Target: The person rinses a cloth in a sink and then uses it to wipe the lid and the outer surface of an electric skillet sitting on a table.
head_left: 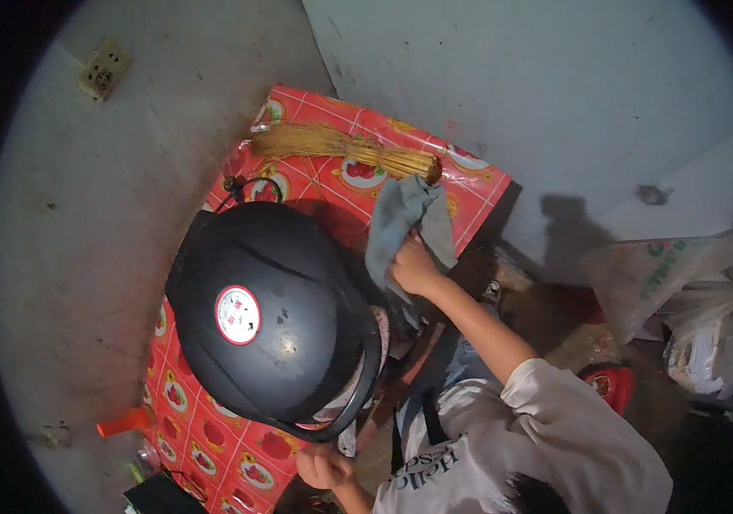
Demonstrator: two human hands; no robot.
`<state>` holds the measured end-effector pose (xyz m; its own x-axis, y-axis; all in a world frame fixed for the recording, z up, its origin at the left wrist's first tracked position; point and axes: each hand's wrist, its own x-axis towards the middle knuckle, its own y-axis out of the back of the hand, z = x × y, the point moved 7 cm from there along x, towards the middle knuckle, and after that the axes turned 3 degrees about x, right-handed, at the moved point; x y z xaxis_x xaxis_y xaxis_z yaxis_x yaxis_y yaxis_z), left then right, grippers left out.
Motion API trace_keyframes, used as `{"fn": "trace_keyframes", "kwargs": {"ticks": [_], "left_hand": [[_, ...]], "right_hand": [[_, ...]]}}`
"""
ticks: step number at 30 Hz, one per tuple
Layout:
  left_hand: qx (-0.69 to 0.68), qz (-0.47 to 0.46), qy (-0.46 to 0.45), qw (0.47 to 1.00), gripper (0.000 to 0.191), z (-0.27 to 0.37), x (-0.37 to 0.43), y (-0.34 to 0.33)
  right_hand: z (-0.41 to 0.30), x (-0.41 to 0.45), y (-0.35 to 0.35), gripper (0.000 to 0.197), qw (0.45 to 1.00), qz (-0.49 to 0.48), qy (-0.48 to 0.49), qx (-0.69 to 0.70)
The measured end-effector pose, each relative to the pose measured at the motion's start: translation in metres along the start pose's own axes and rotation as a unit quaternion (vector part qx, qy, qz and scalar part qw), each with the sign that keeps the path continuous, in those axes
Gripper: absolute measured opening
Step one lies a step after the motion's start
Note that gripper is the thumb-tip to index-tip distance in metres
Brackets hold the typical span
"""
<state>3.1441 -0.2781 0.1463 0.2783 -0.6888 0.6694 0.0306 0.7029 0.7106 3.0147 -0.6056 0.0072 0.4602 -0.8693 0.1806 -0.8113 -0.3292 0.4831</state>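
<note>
My right hand (416, 266) grips a grey-blue cloth (398, 212). The cloth hangs in folds from the fist, just right of a rice cooker (270, 321) and below a straw whisk broom (347, 151). The rice cooker has a rounded black lid, a round label bearing writing and a curved carrying handle (376, 372). Its lid looks closed, and little of its patterned side shows. At the table's near edge, just below the handle, my left hand (323, 467) is loosely curled with nothing visible in it.
Under these things lies a red fruit-patterned tablecloth (212, 437). An orange plastic object (125, 423) and a dark box-like object (164, 495) sit by the left wall. A wall socket (104, 69) is above. Plastic bags (707, 347) and a red container (610, 385) are at the right.
</note>
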Motion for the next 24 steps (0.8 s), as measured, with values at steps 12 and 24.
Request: {"fn": "trace_keyframes", "kwargs": {"ticks": [12,24], "left_hand": [[-0.021,0.016,0.014,1.000,0.013,-0.006,-0.006,-0.006],[-0.003,0.016,-0.064,0.998,0.013,-0.012,-0.023,-0.008]], "right_hand": [[0.014,-0.006,0.001,0.034,0.957,0.067,0.001,-0.282],[0.072,-0.082,0.094,0.033,0.950,0.148,-0.258,-0.091]]}}
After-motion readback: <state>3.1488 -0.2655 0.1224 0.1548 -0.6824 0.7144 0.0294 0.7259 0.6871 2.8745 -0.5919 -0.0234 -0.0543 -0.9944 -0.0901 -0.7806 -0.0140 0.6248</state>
